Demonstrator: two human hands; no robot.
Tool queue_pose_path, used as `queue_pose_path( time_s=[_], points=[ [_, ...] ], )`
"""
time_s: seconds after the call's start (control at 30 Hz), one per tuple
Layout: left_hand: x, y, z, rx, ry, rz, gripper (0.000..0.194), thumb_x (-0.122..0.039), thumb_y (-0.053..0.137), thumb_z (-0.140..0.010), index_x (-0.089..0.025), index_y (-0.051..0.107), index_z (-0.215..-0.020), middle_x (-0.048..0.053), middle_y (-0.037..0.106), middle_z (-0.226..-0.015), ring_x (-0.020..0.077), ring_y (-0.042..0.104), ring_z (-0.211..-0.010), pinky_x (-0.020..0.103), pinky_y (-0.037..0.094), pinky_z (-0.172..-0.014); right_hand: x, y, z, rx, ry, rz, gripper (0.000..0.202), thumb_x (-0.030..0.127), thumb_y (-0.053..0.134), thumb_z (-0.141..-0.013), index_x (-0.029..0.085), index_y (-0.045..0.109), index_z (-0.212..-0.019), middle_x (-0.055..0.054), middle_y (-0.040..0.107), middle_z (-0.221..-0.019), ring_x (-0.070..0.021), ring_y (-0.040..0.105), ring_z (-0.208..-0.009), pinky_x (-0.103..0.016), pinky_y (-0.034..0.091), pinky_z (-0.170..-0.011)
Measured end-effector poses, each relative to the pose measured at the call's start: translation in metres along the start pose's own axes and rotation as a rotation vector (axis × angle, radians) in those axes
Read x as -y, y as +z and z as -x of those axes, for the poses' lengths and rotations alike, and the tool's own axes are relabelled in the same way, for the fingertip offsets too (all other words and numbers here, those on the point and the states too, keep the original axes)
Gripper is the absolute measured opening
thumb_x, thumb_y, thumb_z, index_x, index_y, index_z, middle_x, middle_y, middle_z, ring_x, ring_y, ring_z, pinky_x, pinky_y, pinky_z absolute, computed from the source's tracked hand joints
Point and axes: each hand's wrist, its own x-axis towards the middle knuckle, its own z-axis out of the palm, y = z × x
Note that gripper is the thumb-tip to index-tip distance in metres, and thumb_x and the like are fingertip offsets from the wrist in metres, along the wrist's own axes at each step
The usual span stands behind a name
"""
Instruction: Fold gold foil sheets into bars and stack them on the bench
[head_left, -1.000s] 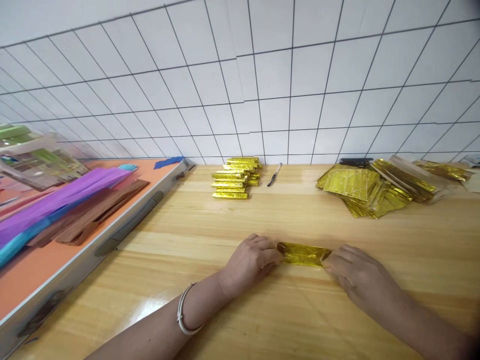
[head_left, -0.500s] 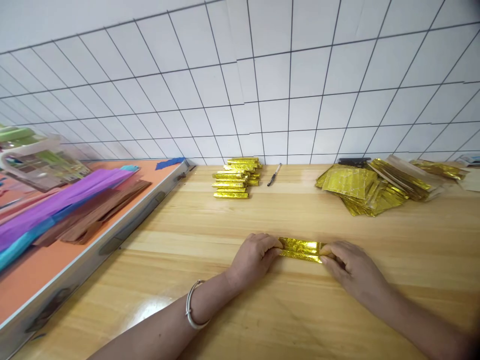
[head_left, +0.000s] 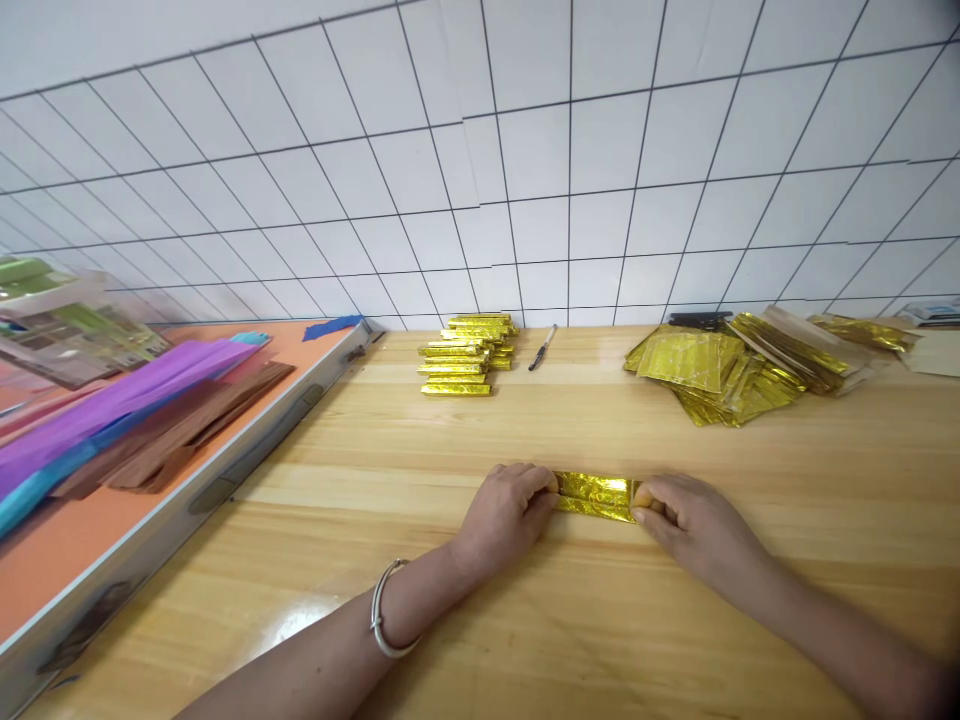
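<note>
A gold foil piece (head_left: pixel 596 497) with a lengthwise crease lies just over the wooden table (head_left: pixel 360 600), stretched between both hands. My left hand (head_left: pixel 510 515) pinches its left end, thumb and fingers pressed together. At the right end my right hand (head_left: pixel 686 520) pinches it the same way. Behind the hands is a pile of narrow folded gold strips (head_left: pixel 469 355), and a pen (head_left: pixel 542 348) lies to its right. Flat gold sheets (head_left: pixel 697 370) are heaped at the back right.
On the left, a raised orange board (head_left: pixel 45 575) bears purple paper (head_left: pixel 142 395), brown paper (head_left: pixel 202 425) and a clear plastic container (head_left: pixel 75 320). A black object (head_left: pixel 700 320) sits behind the gold sheets. A white gridded wall (head_left: pixel 540 150) closes off the back.
The whole view has shifted slightly, so objects on the table appear a little further left. Both hands keep the same pinch on the gold foil piece.
</note>
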Motion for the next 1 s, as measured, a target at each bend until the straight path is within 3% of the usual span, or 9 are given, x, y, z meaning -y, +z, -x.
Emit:
queue_pose_path(
  time_s=[0.4, 0.57, 0.67, 0.83, 1.0],
  points=[
    [-0.004, -0.001, 0.000, 0.027, -0.046, -0.044, 0.010, -0.017, 0.050, -0.081, -0.017, 0.052, -0.071, 0.001, 0.056, -0.073, 0.0142, 0.050, -0.070, 0.025, 0.036, -0.064, -0.004, -0.001, -0.004, 0.035, 0.035, -0.014, 0.008, 0.025, 0.052, -0.076, 0.022, 0.054, -0.069, 0.001, 0.059, -0.067, -0.0151, 0.052, -0.064, -0.025, 0.034, -0.054],
    [-0.005, 0.001, 0.002, 0.005, -0.032, -0.056, 0.005, -0.014, 0.051, -0.079, -0.018, 0.053, -0.080, 0.002, 0.056, -0.082, 0.0156, 0.051, -0.076, 0.026, 0.038, -0.068, -0.006, 0.001, -0.004, 0.031, 0.043, -0.063, 0.006, 0.025, 0.053, -0.075, 0.022, 0.053, -0.070, 0.003, 0.057, -0.064, -0.0137, 0.051, -0.060, -0.024, 0.033, -0.052],
    [-0.008, 0.002, 0.004, 0.021, 0.050, -0.085, 0.015, -0.010, 0.047, -0.082, -0.019, 0.056, -0.089, 0.004, 0.055, -0.090, 0.0164, 0.051, -0.083, 0.027, 0.039, -0.072, -0.007, 0.002, -0.005, 0.044, 0.027, -0.077, 0.006, 0.025, 0.052, -0.075, 0.022, 0.053, -0.070, 0.004, 0.055, -0.062, -0.0132, 0.050, -0.058, -0.023, 0.032, -0.051],
    [-0.019, 0.000, 0.009, 0.181, 0.251, -0.301, 0.020, -0.012, 0.045, -0.087, -0.020, 0.056, -0.101, 0.005, 0.057, -0.092, 0.0195, 0.049, -0.089, 0.032, 0.040, -0.079, -0.008, 0.001, -0.007, 0.058, 0.008, -0.078, 0.007, 0.024, 0.052, -0.076, 0.022, 0.052, -0.069, 0.004, 0.053, -0.061, -0.0129, 0.048, -0.058, -0.023, 0.032, -0.052],
    [-0.028, -0.001, 0.015, 0.253, 0.329, -0.510, 0.027, -0.015, 0.045, -0.088, -0.016, 0.049, -0.115, 0.006, 0.057, -0.092, 0.0206, 0.049, -0.083, 0.032, 0.041, -0.072, -0.012, 0.000, -0.006, 0.102, -0.004, -0.133, 0.008, 0.021, 0.048, -0.077, 0.022, 0.053, -0.072, 0.005, 0.049, -0.059, -0.0122, 0.045, -0.055, -0.023, 0.031, -0.049]
  ],
)
